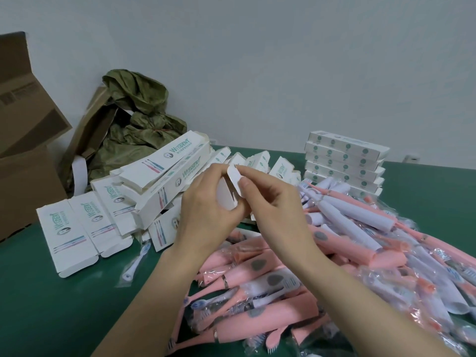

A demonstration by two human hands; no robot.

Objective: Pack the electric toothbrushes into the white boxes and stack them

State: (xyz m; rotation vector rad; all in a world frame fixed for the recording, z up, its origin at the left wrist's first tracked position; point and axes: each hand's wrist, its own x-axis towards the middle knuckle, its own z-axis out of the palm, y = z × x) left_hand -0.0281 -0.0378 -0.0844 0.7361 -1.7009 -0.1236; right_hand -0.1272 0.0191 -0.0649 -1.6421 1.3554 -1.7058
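The person held a white box (226,199) up in front of them, just above the middle of the table (51,305). The left hand (206,212) was curled round its body while the right hand (273,202) pinched the end flap (235,180) between thumb and finger. Under the wrists and off to the right lay a heap of pink toothbrushes (334,256) in clear wrap, some with white sleeves. To the left sprawled a loose pile of empty boxes (108,210), and at the far right stood a neat stack (345,161) of closed ones. One wrapped brush head (134,264) lay apart, near the left pile. The table was covered in dark green and stood against a plain pale wall (257,60). A brown carton (23,150) and a crumpled olive sack (136,119) sat at the far left. The boxes read "WISDENT" in teal, beside a drawing of two brushes; the smaller print I could not read.
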